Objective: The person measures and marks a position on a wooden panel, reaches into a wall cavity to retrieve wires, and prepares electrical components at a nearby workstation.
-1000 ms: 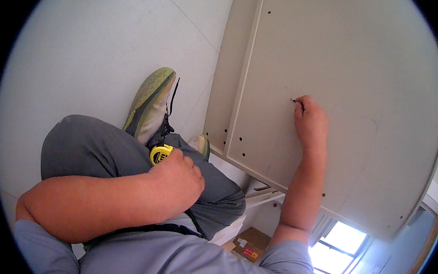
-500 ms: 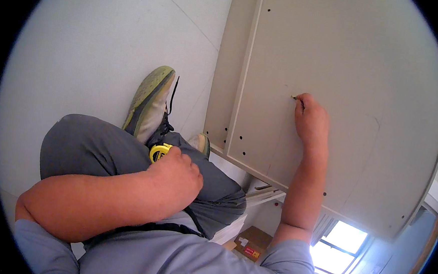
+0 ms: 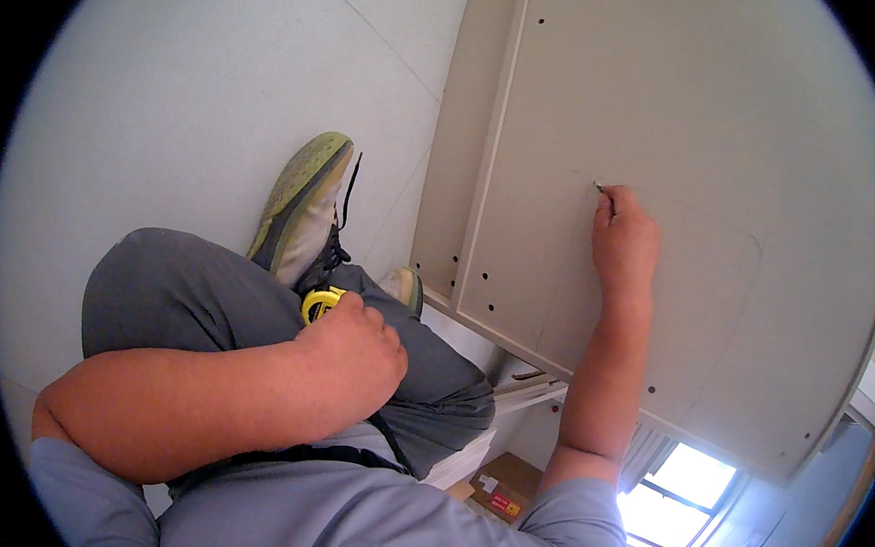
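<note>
My left hand (image 3: 353, 349) is closed round a yellow and black tape measure (image 3: 317, 299), just over my grey-trousered legs. My right hand (image 3: 622, 235) pinches a short, thin marking tool (image 3: 598, 186), perhaps a pencil stub, with its tip at the pale board (image 3: 738, 111). Faint drawn lines cross the board around it, one with a curved corner. Several small dark holes dot the board near its edges. The fingertips of my left hand are partly hidden.
A ridged strip (image 3: 480, 206) runs along the board's left side, beside a white tiled surface (image 3: 168, 87). My shoes (image 3: 293, 210) rest near it. Below the board are a cardboard box (image 3: 507, 478) and a bright window (image 3: 674, 499).
My right hand has crept slightly upward on the board with the marking tool. My left hand and the tape measure stay almost where they were.
</note>
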### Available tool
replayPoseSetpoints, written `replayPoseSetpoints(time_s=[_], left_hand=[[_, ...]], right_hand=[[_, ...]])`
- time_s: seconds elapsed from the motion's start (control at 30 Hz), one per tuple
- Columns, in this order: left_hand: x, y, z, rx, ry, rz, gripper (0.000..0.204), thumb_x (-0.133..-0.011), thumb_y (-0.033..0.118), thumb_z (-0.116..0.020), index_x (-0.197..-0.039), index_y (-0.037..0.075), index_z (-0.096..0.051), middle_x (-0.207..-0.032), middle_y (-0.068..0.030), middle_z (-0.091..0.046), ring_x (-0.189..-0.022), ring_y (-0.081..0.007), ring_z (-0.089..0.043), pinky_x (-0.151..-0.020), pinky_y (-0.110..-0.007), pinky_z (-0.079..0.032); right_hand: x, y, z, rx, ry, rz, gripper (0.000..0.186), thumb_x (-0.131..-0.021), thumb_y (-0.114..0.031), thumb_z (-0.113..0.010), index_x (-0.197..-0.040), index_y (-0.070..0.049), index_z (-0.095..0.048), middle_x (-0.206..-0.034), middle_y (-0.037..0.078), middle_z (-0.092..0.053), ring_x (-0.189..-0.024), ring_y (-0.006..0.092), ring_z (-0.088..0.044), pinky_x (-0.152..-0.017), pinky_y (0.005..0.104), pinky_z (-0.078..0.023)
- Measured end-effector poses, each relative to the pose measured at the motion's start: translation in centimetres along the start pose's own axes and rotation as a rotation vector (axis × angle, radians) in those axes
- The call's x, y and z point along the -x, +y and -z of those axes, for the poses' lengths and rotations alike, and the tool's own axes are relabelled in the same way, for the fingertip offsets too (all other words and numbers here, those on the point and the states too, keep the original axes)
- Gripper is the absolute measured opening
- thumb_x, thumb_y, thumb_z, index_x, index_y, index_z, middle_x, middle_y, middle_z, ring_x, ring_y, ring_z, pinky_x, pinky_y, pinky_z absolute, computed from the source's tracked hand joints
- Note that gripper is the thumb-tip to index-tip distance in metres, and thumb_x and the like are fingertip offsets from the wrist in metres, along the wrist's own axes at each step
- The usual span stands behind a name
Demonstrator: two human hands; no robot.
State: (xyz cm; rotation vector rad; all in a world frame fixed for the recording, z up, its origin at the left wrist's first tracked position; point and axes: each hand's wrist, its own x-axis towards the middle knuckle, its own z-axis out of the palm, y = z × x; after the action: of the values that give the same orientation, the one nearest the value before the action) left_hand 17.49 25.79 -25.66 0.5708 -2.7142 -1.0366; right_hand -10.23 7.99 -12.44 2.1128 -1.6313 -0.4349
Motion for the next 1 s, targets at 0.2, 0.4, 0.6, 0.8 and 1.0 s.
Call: replayPoseSetpoints(time_s=[0.2, 0.4, 0.6, 0.8, 1.0], left_hand=[[-0.07, -0.01, 0.0, 0.003, 0.001, 0.002, 0.036, -0.089, 0.021, -0.061, -0.118, 0.0, -0.068, -0.103, -0.0137, -0.07, -0.099, -0.0285, -0.067, -0.087, -0.045, -0.051], [-0.09, -0.09, -0.2, -0.007, 0.009, 0.007, 0.036, -0.088, 0.021, -0.061, -0.117, 0.0, -0.068, -0.103, -0.0135, -0.07, -0.099, -0.0285, -0.067, -0.086, -0.045, -0.051], [-0.02, -0.22, 0.13, -0.014, -0.008, 0.005, 0.036, -0.089, 0.021, -0.061, -0.118, 0.001, -0.068, -0.104, -0.0132, -0.071, -0.099, -0.0281, -0.067, -0.085, -0.044, -0.05], [-0.18, -0.15, 0.15, -0.022, -0.038, 0.02, 0.036, -0.09, 0.022, -0.061, -0.118, 0.001, -0.067, -0.104, -0.0126, -0.07, -0.099, -0.0276, -0.067, -0.084, -0.044, -0.05], [-0.2, -0.13, 0.07, -0.018, -0.028, 0.018, 0.036, -0.09, 0.022, -0.061, -0.119, 0.001, -0.067, -0.104, -0.0129, -0.07, -0.1, -0.0278, -0.067, -0.085, -0.044, -0.05]], right_hand=[[0.16, 0.33, -0.49, 0.007, 0.067, -0.007, 0.016, -0.098, -0.023, -0.062, -0.102, -0.009, -0.069, -0.087, 0.02, -0.072, -0.079, 0.0414, -0.07, -0.07, 0.0507, -0.055], [0.08, 0.06, -0.62, -0.005, 0.102, -0.031, 0.016, -0.097, -0.022, -0.063, -0.102, -0.008, -0.069, -0.086, 0.02, -0.073, -0.079, 0.0416, -0.07, -0.069, 0.0507, -0.055], [0.32, 0.36, -0.81, -0.021, 0.135, -0.052, 0.017, -0.096, -0.022, -0.063, -0.105, -0.008, -0.07, -0.09, 0.019, -0.073, -0.08, 0.0401, -0.071, -0.07, 0.0491, -0.056], [0.43, 0.28, -0.76, -0.008, 0.137, -0.087, 0.015, -0.096, -0.021, -0.064, -0.103, -0.009, -0.07, -0.089, 0.018, -0.073, -0.08, 0.0395, -0.07, -0.07, 0.0483, -0.056], [0.27, 0.57, -0.99, 0.01, 0.155, -0.014, 0.015, -0.096, -0.022, -0.064, -0.103, -0.01, -0.07, -0.087, 0.018, -0.073, -0.079, 0.0394, -0.07, -0.069, 0.0489, -0.056]])
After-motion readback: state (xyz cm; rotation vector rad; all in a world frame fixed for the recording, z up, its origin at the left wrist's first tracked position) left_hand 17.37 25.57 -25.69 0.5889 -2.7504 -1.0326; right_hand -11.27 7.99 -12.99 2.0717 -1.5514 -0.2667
